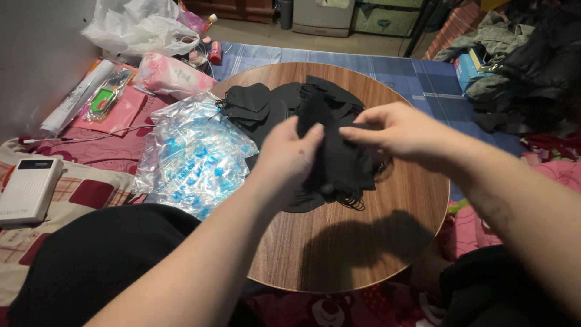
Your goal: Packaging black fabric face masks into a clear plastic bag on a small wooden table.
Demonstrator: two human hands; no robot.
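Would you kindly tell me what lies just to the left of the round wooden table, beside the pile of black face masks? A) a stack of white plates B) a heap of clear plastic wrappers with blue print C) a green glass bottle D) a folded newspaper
B: a heap of clear plastic wrappers with blue print lies against the left edge of the round wooden table, next to the black face masks.
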